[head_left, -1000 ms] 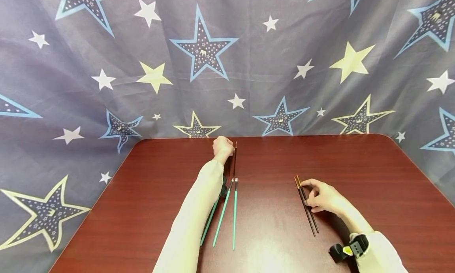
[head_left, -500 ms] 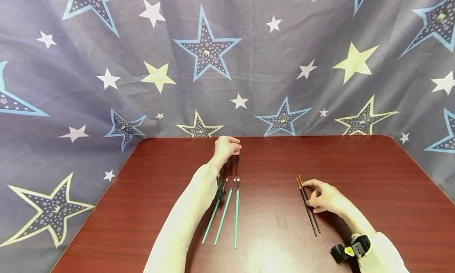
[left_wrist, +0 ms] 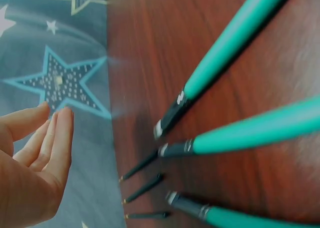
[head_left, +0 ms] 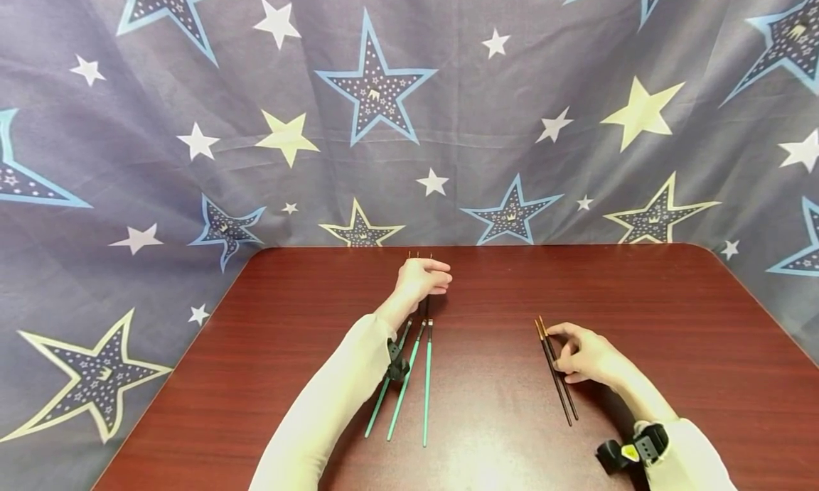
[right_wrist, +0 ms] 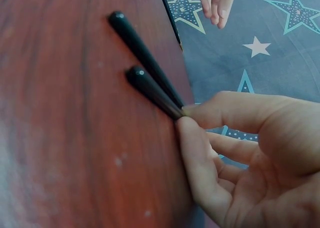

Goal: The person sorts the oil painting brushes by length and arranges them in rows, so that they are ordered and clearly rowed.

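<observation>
In the head view my left hand [head_left: 421, 279] hovers over three dark paintbrushes [left_wrist: 143, 188] near the table's far edge, covering much of them. Its fingers are fairly straight and hold nothing, as the left wrist view also shows. Three turquoise paintbrushes [head_left: 426, 391] lie nearer, fanned out, one partly behind the wrist camera. At the right, two black paintbrushes with golden tips lie side by side. My right hand [head_left: 587, 354] pinches the right-hand black paintbrush [right_wrist: 154, 92] between thumb and index finger. The other black paintbrush [right_wrist: 142, 53] lies right beside it.
A reddish-brown wooden table [head_left: 307, 299] with rounded far corners carries the brushes. Behind it hangs a grey cloth [head_left: 448, 121] patterned with stars, reaching the far edge. Light glares on the table's near middle.
My left hand has come away from the far dark paintbrushes, its curled fingers straightening as it moves to the right and slightly nearer. My right hand keeps its pinch in place.
</observation>
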Demonstrator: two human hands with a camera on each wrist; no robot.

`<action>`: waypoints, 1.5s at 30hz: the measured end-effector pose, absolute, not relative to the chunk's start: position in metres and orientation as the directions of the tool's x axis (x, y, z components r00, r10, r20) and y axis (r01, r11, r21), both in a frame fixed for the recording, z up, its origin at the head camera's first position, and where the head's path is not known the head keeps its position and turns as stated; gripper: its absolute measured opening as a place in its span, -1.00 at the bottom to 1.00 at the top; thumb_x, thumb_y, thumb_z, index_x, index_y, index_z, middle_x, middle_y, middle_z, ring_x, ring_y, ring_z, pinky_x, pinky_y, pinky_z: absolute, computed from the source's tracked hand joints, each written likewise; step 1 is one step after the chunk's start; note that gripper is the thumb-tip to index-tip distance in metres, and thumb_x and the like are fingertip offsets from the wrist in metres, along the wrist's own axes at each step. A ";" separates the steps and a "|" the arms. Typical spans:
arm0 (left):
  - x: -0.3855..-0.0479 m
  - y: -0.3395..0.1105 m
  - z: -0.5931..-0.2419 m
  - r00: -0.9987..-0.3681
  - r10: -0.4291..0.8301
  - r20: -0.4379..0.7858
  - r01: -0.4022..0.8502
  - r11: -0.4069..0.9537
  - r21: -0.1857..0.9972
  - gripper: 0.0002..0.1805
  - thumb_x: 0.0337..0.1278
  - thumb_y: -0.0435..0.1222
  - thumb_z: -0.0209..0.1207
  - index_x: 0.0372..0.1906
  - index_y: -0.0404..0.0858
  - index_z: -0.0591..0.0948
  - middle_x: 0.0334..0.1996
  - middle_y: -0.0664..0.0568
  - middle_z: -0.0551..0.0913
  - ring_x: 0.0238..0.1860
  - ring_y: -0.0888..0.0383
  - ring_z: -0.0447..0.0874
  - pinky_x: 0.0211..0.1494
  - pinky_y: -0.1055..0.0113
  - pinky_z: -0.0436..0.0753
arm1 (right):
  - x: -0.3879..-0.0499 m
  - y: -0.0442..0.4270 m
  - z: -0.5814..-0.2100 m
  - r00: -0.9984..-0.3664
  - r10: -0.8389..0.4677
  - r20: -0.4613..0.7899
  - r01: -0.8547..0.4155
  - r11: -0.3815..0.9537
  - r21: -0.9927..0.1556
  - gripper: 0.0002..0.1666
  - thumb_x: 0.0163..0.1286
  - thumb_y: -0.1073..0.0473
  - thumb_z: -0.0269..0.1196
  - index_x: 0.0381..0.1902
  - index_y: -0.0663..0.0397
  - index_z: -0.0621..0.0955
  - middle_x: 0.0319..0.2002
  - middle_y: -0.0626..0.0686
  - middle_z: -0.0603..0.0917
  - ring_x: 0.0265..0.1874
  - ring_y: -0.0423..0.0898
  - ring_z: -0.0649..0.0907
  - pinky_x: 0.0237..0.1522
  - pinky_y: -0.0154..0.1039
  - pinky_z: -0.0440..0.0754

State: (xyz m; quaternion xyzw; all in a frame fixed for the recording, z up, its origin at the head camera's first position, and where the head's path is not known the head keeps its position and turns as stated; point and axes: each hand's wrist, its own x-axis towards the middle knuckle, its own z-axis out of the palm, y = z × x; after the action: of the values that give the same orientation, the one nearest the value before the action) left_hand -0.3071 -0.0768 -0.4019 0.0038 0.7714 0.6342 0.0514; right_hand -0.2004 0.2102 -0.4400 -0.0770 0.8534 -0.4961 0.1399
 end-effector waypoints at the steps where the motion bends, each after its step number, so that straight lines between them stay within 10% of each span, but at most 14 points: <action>1: -0.305 -0.075 -0.403 -0.994 0.080 -0.080 -0.063 0.196 0.979 -0.73 -0.06 -0.49 0.21 -0.16 -0.45 0.62 -0.35 -0.25 0.69 -0.22 -0.19 0.65 -0.32 0.29 0.73 | -0.200 0.210 -0.440 -0.949 -0.270 -0.160 0.004 0.498 -0.867 -0.34 -0.02 0.45 0.17 0.13 0.29 0.36 -0.57 0.02 0.43 -0.55 -0.11 0.59 -0.54 -0.24 0.70; 45: -0.229 0.057 -0.434 -0.931 0.115 -0.347 -0.315 0.231 0.921 -0.85 -0.24 -0.60 0.28 -0.43 -0.45 0.62 -0.60 -0.16 0.66 -0.54 -0.07 0.69 -0.58 0.30 0.70 | -0.202 0.211 -0.441 -0.948 -0.271 -0.170 0.016 0.491 -0.871 -0.33 -0.02 0.45 0.18 0.14 0.29 0.35 -0.55 0.04 0.44 -0.56 -0.10 0.59 -0.52 -0.21 0.71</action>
State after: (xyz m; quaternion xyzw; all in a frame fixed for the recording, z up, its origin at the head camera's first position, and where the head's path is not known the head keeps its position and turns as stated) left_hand -0.2288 0.0567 -0.4339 -0.0651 0.7649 0.6166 0.1744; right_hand -0.2018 0.2110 -0.4411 -0.0747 0.8514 -0.4989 0.1437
